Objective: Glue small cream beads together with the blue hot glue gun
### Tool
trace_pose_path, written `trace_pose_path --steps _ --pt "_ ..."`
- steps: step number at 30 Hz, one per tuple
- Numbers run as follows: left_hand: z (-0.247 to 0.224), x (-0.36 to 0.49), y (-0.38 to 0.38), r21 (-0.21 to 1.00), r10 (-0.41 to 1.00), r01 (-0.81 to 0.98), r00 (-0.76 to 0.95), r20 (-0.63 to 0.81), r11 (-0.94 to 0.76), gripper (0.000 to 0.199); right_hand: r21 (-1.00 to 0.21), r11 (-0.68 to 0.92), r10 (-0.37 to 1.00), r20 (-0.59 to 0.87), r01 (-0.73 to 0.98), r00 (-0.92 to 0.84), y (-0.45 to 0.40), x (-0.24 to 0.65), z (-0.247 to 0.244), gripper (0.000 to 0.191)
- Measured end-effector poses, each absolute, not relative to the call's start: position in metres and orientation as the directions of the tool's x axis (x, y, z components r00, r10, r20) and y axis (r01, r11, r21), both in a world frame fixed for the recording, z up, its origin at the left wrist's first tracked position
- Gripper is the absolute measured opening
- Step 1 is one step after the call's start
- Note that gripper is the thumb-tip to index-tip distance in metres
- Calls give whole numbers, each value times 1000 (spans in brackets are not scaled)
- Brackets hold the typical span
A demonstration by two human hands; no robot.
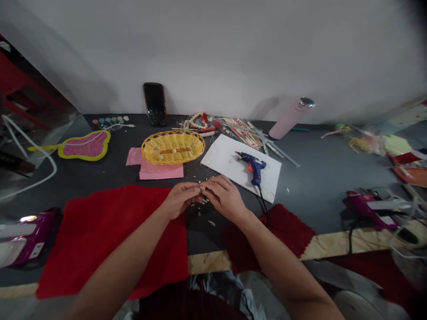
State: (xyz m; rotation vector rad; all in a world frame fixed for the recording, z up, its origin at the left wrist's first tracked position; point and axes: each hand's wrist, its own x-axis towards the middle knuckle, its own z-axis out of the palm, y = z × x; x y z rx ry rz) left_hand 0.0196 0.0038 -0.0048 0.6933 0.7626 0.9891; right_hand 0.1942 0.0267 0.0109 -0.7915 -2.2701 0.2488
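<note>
Dark grey tabletop (pixel 310 191), pale front edge (pixel 210 263) at lower centre. Red cloth (pixel 110 240), lower left; dark red cloth (pixel 290 229), lower right, partly beneath the right forearm (pixel 276 258). Small pale piece (pixel 202 188), mid-frame, detail too small to read. Handling, as judged: light, even pinch, held low; so small an item could slip among the loose pale bits (pixel 199 208) scattered below. Left hand (pixel 180 198) and right hand (pixel 227 198): fingertips meeting, thumb and fingers of each pinched on the piece; forearms converging from the lower edge. Blue glue gun (pixel 256 168), on white board (pixel 218 155), right of centre. Yellow basket (pixel 201 146), on pink sheets (pixel 162 172), left of centre. Phone (pixel 155 104), upper left, upright near the wall (pixel 213 53).
</note>
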Motion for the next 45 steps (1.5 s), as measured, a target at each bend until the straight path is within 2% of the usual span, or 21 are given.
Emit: trace_pose_path --steps 8,15,18,23,27,31,37,45 --pt "-8 20 5 819 914 -428 304 -269 383 15 -323 796 599 535 512 -596 27 194 11 17" --pt "-11 22 5 826 914 -408 284 -290 389 15 -317 802 591 538 506 -601 26 193 10 15" --pt "-10 22 5 825 914 -411 288 -286 387 14 -358 792 608 525 494 -595 26 193 9 15" --pt "-7 20 5 804 910 -442 301 -284 397 14 -497 745 666 513 446 -541 23 193 9 21" --pt "-3 19 4 788 903 -460 325 -280 410 19 -533 734 677 527 421 -513 22 194 9 16" --pt "-3 19 3 781 901 -474 351 -256 407 23 -500 753 657 534 428 -532 22 194 10 15" --pt "-6 20 3 806 906 -431 303 -294 406 17 -437 779 627 524 449 -577 22 191 11 14" --pt "-5 21 2 831 923 -411 253 -290 374 16 -456 769 638 504 448 -582 21 189 9 15"
